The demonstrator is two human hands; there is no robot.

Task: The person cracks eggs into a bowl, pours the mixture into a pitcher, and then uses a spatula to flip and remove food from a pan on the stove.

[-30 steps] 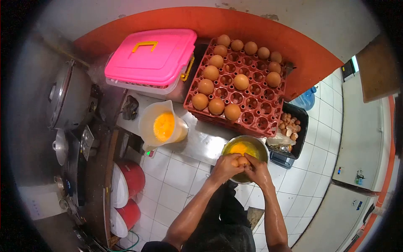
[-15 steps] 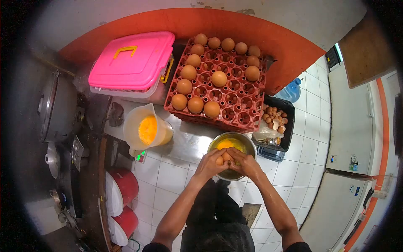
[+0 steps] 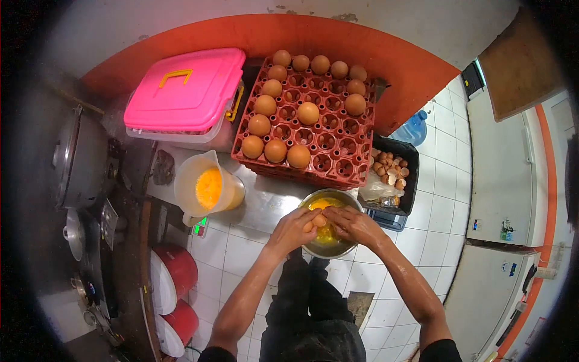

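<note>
2 hands (image 3: 292, 230) (image 3: 357, 227) angle inward, close together, over the bowl (image 3: 339, 250).

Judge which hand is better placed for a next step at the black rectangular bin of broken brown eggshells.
Probably the right hand: it sits nearer the bin, over the round silver metal bowl. The left hand, farther off, holds a brown egg or shell.

Hands (image 3: 291, 231) (image 3: 360, 228) close together, fingers (image 3: 338, 216) curled, arms (image 3: 239, 306) outstretched
</note>
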